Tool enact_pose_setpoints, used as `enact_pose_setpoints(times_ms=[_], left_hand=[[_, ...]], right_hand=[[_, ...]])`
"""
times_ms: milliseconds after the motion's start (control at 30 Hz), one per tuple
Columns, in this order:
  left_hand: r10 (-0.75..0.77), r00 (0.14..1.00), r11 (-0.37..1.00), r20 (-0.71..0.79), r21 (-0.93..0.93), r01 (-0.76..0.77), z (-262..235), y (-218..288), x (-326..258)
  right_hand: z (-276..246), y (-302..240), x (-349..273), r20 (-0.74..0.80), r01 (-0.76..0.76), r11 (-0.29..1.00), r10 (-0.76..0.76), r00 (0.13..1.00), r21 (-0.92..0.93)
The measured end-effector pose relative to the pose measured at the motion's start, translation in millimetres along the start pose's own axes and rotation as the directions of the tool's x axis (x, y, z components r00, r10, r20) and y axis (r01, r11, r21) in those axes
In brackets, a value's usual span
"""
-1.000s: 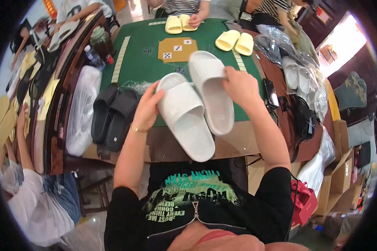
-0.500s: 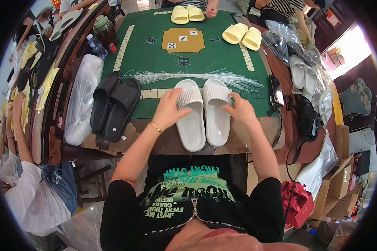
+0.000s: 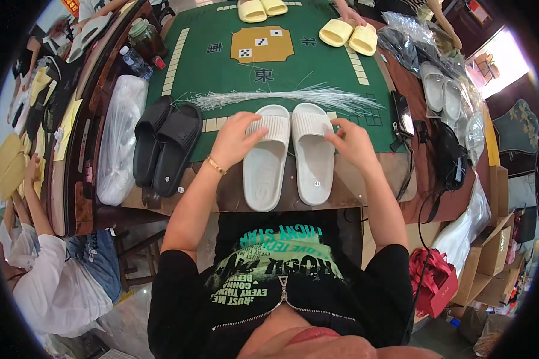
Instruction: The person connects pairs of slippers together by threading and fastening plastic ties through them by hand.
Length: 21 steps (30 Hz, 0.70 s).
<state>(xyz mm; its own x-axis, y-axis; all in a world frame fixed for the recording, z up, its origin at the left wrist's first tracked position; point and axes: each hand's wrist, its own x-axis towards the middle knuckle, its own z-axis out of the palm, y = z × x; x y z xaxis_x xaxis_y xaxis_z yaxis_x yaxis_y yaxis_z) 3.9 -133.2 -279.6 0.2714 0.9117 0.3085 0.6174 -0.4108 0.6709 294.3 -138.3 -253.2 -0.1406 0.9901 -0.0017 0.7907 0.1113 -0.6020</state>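
A pair of white slide slippers lies side by side at the near edge of the table, toes pointing away: the left slipper and the right slipper, with ribbed straps. At the outer side of the left strap is my left hand, fingers apart, thumb over the strap's edge. My right hand is beside the right strap, its fingertips at the strap's outer edge and its fingers parted. Neither hand lifts a slipper. Just beyond the toes lies a bundle of thin clear plastic strands.
Black slide slippers lie to the left, beside a plastic-wrapped roll. Yellow slippers are at the far right, under a co-worker's hand. A phone stands by the right edge. At left, another person holds a yellow slipper.
My hands have loosened slightly around the straps, and the white slippers sit a little wider apart. A co-worker's hand has reached the far-right yellow slippers. The view has shifted slightly.
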Motion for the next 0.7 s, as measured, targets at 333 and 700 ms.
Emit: enact_pose_setpoints(times_ms=[333,700], left_hand=[[-0.405,0.828,0.845,0.388,0.504,0.178,40,10,83],[-0.312,0.89,0.946,0.331,0.194,0.259,90,-26,102]], right_hand=[[57,4,38,-0.258,0.118,0.991,-0.096,0.961,0.07],[62,6,31,-0.336,0.129,0.988,-0.095,0.937,0.08]])
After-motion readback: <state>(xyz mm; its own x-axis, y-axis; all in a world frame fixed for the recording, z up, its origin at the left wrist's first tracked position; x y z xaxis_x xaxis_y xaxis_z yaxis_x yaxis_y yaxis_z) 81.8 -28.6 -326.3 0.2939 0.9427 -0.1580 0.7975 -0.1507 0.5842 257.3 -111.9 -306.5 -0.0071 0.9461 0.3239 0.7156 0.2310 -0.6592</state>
